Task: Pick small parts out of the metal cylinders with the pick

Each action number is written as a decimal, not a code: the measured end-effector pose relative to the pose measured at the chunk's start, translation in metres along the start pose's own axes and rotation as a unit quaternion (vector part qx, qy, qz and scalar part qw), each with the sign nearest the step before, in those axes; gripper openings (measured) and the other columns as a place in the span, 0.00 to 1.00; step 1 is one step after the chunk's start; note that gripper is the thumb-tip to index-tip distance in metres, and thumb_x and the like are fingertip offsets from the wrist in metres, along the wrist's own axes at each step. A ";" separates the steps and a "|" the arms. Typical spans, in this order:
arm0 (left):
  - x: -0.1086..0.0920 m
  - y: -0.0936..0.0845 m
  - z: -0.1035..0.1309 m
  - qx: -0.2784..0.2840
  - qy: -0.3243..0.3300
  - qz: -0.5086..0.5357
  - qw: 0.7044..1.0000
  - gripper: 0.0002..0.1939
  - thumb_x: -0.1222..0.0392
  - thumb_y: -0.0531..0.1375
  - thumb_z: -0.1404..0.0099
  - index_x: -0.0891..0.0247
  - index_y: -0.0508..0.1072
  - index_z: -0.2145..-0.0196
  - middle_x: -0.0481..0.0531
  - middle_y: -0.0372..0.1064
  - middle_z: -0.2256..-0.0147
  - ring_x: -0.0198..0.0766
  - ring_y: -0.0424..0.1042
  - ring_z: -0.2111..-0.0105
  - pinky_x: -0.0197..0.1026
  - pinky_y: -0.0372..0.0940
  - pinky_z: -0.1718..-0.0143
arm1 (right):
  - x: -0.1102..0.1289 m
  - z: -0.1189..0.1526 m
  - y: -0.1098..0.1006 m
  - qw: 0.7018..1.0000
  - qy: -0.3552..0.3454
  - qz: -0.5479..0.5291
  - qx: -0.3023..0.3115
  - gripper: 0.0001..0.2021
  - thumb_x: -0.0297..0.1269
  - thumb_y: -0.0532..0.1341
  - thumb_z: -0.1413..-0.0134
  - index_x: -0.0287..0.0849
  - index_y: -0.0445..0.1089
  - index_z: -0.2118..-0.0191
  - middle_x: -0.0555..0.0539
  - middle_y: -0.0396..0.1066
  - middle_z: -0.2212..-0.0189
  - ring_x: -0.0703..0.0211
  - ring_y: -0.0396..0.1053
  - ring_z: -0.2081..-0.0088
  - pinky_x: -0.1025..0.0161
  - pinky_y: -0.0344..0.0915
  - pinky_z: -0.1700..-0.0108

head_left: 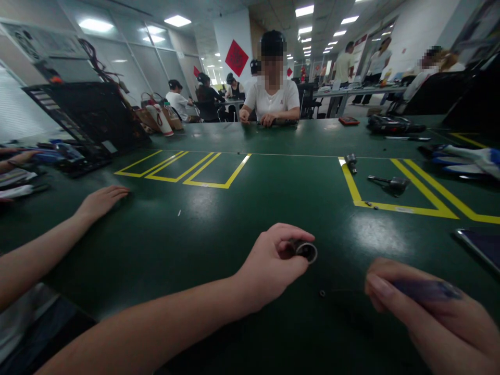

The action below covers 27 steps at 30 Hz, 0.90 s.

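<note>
Near the middle of the green table, my left hand is closed around a short, hollow metal cylinder, gripped between thumb and fingers. Its round open end faces me, with a dark inside. At the lower right, my right hand is closed on a screwdriver with a dark blue handle, blurred by motion. Its thin shaft reaches left, faintly visible. A small dark ring-shaped piece, perhaps a nut, lies on the table between my hands, close to the shaft's end.
Yellow tape marks box areas on the table. Metal parts lie inside the right box. A dark-framed device is at the right edge. A co-worker's hand rests at left; another person sits opposite.
</note>
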<state>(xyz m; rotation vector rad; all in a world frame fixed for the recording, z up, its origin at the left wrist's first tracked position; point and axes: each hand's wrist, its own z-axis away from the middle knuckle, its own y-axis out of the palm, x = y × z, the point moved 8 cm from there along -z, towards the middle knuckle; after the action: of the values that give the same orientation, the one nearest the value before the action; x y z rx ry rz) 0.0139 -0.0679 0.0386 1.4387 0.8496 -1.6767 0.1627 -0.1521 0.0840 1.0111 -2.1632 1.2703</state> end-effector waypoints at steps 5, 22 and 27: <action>0.002 0.004 0.000 0.013 -0.051 0.037 0.998 0.22 0.75 0.60 0.49 0.64 0.69 0.55 0.52 0.72 0.63 0.37 0.72 0.62 0.41 0.66 0.59 | -0.004 -0.005 0.007 0.999 0.029 -0.006 0.015 0.14 0.42 0.55 0.43 0.46 0.66 0.78 0.55 0.65 0.84 0.66 0.67 0.82 0.76 0.64 0.82; 0.002 -0.002 -0.001 -0.013 -0.050 0.054 0.997 0.16 0.70 0.63 0.49 0.67 0.73 0.60 0.53 0.73 0.66 0.33 0.71 0.67 0.37 0.65 0.64 | 0.035 0.007 0.014 0.982 -0.183 0.041 0.028 0.06 0.30 0.54 0.43 0.45 0.65 0.69 0.52 0.69 0.79 0.63 0.71 0.75 0.70 0.68 0.74; 0.002 -0.001 -0.002 0.012 -0.028 0.023 0.999 0.16 0.67 0.62 0.46 0.65 0.73 0.57 0.53 0.74 0.65 0.33 0.71 0.67 0.37 0.66 0.65 | 0.044 0.018 0.005 0.959 -0.278 0.060 0.005 0.05 0.30 0.54 0.43 0.43 0.66 0.67 0.51 0.71 0.77 0.62 0.72 0.73 0.68 0.69 0.70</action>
<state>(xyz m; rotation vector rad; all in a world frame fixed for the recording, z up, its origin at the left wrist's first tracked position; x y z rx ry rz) 0.0142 -0.0658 0.0362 1.4104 0.7629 -1.6895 0.1311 -0.1827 0.1022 1.3915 -2.6680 1.1436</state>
